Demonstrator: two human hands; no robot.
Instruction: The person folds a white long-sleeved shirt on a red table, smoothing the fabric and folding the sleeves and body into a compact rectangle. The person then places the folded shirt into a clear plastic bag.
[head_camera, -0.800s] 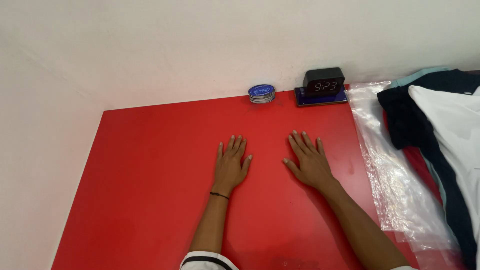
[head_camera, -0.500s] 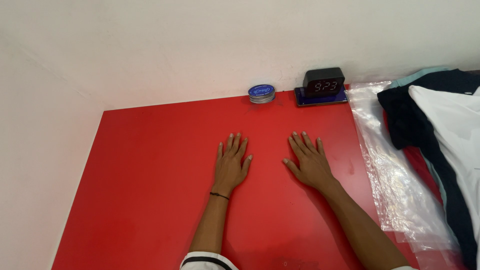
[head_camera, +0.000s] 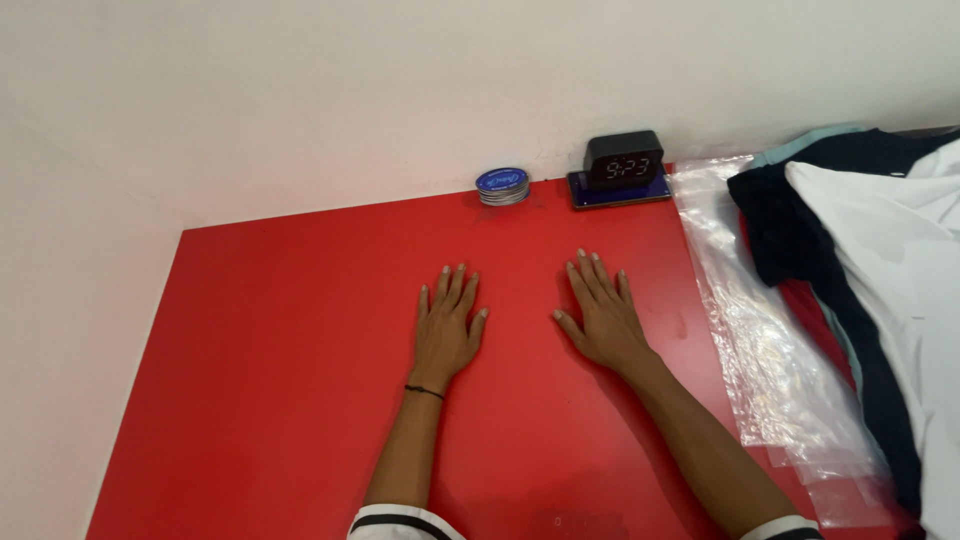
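I see my left hand (head_camera: 446, 332) and right hand (head_camera: 600, 320) flat, fingers spread, holding nothing, on the glossy red rectangular tabletop (head_camera: 280, 350).

Bright, even indoor light; the frame was sharp throughout.

Soft, short shadows sat under the right hand (head_camera: 603, 325) toward 9 o'clock. The clear plastic bags (head_camera: 770, 370) at 3 o'clock caught pale glare, the red table (head_camera: 280, 380) showed a faint sheen, and the edges bowed slightly.

Left hand (head_camera: 446, 335) and right hand (head_camera: 601, 325) lie flat, palms down, fingers spread, arms extended forward, slightly apart.
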